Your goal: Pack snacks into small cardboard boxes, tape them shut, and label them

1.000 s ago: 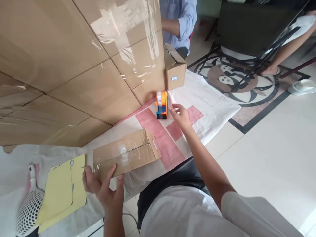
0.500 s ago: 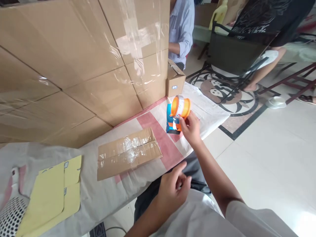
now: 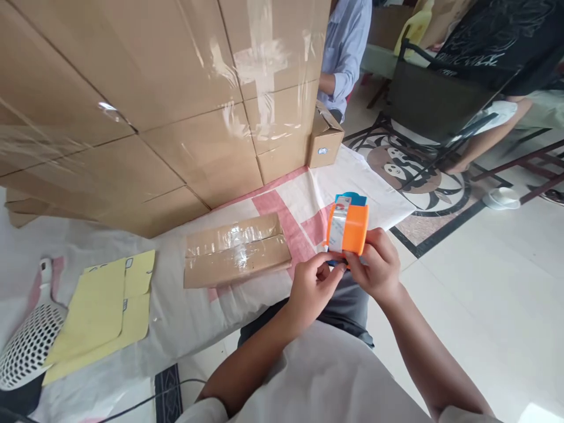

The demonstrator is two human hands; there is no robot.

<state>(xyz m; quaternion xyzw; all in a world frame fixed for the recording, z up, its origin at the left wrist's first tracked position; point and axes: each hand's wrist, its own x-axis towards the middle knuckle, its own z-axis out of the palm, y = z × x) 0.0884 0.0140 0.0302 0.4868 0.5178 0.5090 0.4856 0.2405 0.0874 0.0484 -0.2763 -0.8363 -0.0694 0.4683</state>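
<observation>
An orange and blue tape dispenser (image 3: 356, 228) with a printed pale band around it is held up over the table's front edge. My right hand (image 3: 379, 265) grips its lower right side, fingers closed. My left hand (image 3: 312, 289) pinches at its lower left edge, thumb and forefinger together; whether a tape end lies between them is too small to tell. Left of my hands, a flat cardboard box (image 3: 238, 249) with shiny clear tape along its top seam lies on the cloth-covered table (image 3: 176, 317).
Stacked, taped cartons (image 3: 189, 106) wall off the table's far side. A small box (image 3: 325, 141) stands at their right end. Yellow card sheets (image 3: 101, 305) and a white perforated scoop (image 3: 33, 332) lie at left. Two people sit beyond, one by a dark chair (image 3: 434, 100).
My right hand has brought the tape dispenser down, closer to me, and turned it. My left hand has risen to meet it and now pinches its lower edge. The view has shifted slightly.
</observation>
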